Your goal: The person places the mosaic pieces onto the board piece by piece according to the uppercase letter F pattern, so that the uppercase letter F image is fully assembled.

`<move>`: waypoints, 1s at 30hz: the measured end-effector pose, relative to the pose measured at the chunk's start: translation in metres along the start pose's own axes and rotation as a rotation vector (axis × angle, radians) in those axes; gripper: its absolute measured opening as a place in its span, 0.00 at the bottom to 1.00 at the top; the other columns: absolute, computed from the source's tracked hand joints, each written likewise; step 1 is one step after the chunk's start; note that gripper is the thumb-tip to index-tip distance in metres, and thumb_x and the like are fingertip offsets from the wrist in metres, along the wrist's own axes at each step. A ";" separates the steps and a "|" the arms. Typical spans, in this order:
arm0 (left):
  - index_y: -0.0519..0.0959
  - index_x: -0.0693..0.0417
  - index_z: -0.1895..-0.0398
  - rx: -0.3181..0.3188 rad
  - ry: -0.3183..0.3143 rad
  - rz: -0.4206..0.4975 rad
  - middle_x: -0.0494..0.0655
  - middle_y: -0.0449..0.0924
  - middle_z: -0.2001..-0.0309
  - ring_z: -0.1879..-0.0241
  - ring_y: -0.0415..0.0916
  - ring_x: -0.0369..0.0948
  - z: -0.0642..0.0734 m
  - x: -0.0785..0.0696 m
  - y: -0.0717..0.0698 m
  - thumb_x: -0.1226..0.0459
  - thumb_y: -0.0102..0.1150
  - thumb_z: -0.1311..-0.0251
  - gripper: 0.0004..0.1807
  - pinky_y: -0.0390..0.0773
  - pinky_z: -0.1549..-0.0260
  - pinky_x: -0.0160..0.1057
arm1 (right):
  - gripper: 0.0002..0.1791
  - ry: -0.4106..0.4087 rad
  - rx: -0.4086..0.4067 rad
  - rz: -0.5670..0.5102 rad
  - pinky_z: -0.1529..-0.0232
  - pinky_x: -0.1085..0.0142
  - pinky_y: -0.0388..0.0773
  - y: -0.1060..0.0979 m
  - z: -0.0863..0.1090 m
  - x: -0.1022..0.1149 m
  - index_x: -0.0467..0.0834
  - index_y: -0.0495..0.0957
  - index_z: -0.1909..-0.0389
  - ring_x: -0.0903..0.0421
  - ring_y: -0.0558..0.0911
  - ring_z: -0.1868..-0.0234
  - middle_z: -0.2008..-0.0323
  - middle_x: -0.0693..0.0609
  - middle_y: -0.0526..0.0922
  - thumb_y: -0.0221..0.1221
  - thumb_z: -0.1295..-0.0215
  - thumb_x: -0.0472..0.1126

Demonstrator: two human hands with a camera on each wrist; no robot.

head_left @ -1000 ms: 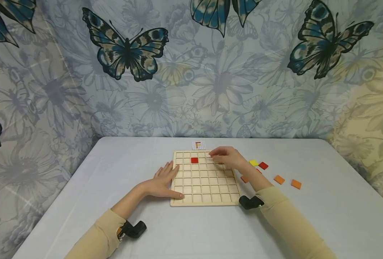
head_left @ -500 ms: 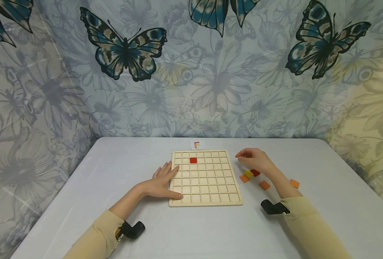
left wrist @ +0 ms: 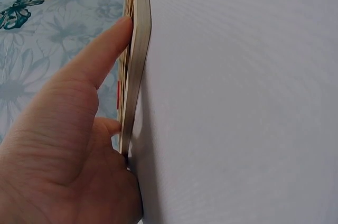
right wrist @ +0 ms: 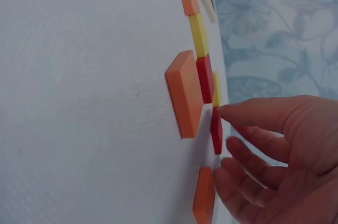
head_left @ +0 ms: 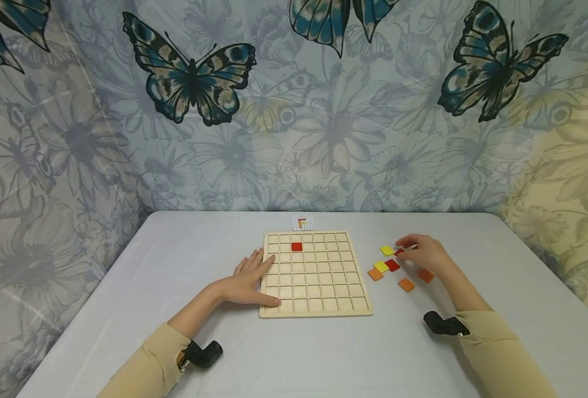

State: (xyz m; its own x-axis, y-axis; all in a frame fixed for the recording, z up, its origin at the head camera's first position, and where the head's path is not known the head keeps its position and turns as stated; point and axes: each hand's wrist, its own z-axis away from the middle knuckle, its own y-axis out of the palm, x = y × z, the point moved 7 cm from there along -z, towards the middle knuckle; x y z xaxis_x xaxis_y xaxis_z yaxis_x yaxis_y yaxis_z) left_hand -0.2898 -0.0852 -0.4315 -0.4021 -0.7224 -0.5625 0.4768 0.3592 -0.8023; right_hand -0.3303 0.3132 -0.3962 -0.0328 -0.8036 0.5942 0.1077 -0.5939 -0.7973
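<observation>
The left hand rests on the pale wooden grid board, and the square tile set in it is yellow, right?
Not yellow: the head view shows the square tile set in the pale wooden grid board is red. The left hand does rest there.

From far away, I can't read the little card (head_left: 302, 223); its marks are too small. The right hand (head_left: 423, 252) hides part of a red tile (head_left: 399, 251), and I can't tell if it pinches it. The left hand (head_left: 246, 280) covers some of the board's edge (head_left: 316, 317). Both sleeves (head_left: 140, 365) and the top butterfly (head_left: 322, 22) get cut off in my head view.
</observation>
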 end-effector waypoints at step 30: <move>0.40 0.54 0.21 -0.006 0.015 0.012 0.60 0.22 0.24 0.25 0.18 0.51 0.004 -0.008 -0.004 0.37 0.63 0.47 0.61 0.25 0.31 0.54 | 0.27 -0.001 -0.144 -0.009 0.55 0.52 0.78 -0.007 -0.001 -0.008 0.31 0.74 0.44 0.40 0.77 0.52 0.53 0.36 0.82 0.66 0.38 0.45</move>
State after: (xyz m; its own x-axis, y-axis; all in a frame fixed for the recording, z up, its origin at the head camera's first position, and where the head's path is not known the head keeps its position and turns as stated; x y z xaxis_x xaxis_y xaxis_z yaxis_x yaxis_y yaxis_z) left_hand -0.2854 -0.0833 -0.4232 -0.4082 -0.7087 -0.5754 0.4772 0.3717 -0.7963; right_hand -0.3316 0.3241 -0.3952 -0.0325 -0.7984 0.6013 -0.0363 -0.6002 -0.7990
